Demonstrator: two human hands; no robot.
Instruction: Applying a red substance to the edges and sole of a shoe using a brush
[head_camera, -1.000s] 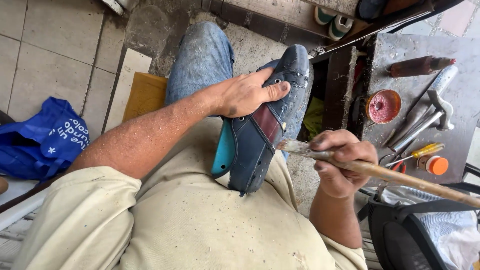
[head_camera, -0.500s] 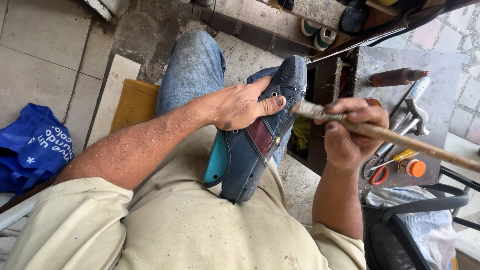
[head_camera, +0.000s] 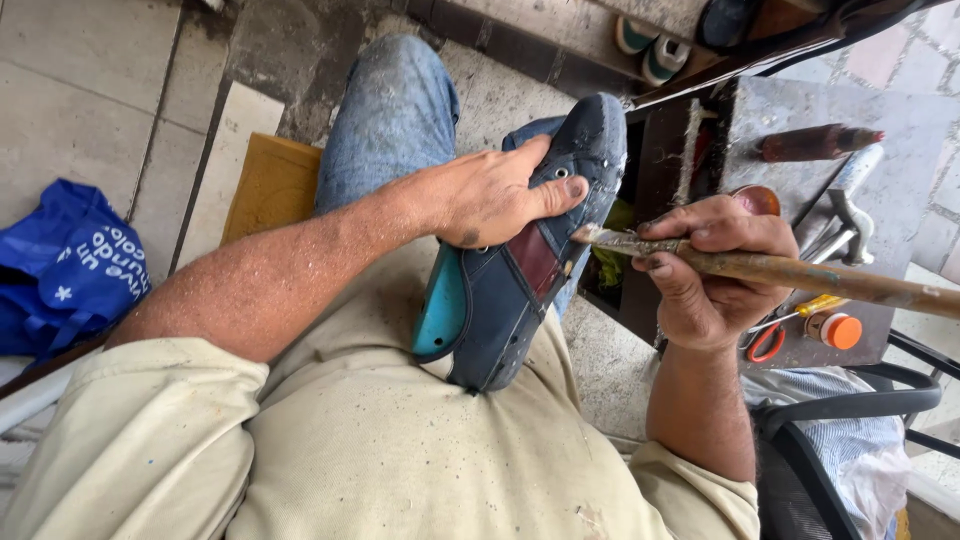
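A: What is being gripped?
B: The left hand (head_camera: 495, 195) is clamped over a dark blue shoe (head_camera: 520, 270) propped against the lap, thumb pressed at its side. The right hand (head_camera: 705, 270) pinches a long-handled brush (head_camera: 740, 265), its bristles touching the shoe's edge just below that thumb.
A: And around them?
B: A tiled floor beneath; right of the brush hand, a grey worktable (head_camera: 900, 110) with a hammer (head_camera: 840, 205), an orange-capped bottle (head_camera: 835, 328) and scissors. Far left lies a blue bag (head_camera: 75, 265)
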